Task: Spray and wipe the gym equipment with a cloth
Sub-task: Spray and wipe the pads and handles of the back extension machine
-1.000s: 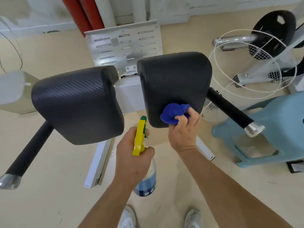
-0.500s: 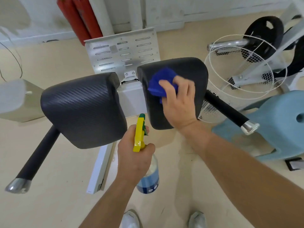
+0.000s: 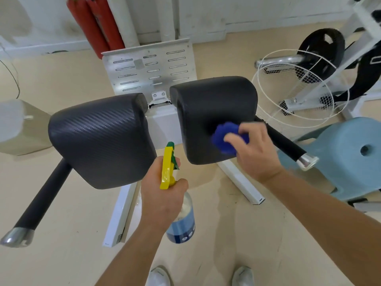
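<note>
On the right pad (image 3: pixel 214 112), right hand (image 3: pixel 254 155) around cloth (image 3: pixel 223 139)

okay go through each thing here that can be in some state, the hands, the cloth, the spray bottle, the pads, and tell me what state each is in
Left hand: closed around the spray bottle.
Spray bottle: held upright, partly full.
Right hand: gripping the blue cloth.
Blue cloth: bunched, pressed on the right pad.
Right pad: being wiped.
Left pad: untouched.

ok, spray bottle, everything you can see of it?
The spray bottle has a yellow trigger head with a green nozzle and a clear body with a blue label. It is upright, nozzle pointing away from the person between the two pads. The left hand wraps its neck; nothing else touches it.
</note>
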Demonstrator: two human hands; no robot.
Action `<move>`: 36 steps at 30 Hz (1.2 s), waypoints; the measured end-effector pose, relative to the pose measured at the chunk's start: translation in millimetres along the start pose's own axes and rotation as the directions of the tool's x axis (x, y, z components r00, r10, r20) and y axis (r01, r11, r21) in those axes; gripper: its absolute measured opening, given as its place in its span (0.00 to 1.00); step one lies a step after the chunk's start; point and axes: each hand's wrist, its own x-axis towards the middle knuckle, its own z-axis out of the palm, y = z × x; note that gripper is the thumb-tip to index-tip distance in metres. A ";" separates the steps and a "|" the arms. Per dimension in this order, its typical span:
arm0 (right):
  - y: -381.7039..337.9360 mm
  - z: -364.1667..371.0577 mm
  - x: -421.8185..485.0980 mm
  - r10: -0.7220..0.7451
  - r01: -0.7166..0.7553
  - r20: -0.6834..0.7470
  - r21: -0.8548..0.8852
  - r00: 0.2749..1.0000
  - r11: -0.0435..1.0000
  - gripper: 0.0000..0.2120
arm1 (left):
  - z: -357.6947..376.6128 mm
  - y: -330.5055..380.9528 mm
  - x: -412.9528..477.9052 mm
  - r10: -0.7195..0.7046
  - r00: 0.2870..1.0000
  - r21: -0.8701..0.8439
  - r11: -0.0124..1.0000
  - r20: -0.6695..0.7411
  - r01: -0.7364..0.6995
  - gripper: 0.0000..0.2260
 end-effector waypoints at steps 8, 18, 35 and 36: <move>-29.9 46.2 53.3 0.201 -0.215 -0.252 -0.028 0.947 0.976 0.16 | -8.0 6.7 2.0 0.009 1.000 -0.017 1.000 -0.008 -0.009 0.18; -49.0 15.4 -45.9 0.185 -0.220 0.233 0.134 0.955 0.966 0.31 | -15.4 -8.0 -0.8 -0.032 0.999 -0.026 0.999 0.027 0.033 0.18; -102.3 52.0 54.0 -0.274 0.387 0.385 -0.256 0.881 0.886 0.09 | -50.9 -16.4 14.2 0.000 0.998 -0.009 1.000 0.059 0.001 0.22; -104.9 54.3 36.9 -0.304 0.458 0.502 -0.215 0.809 0.863 0.11 | -50.9 -17.5 14.1 0.000 0.998 -0.012 1.000 0.062 0.001 0.22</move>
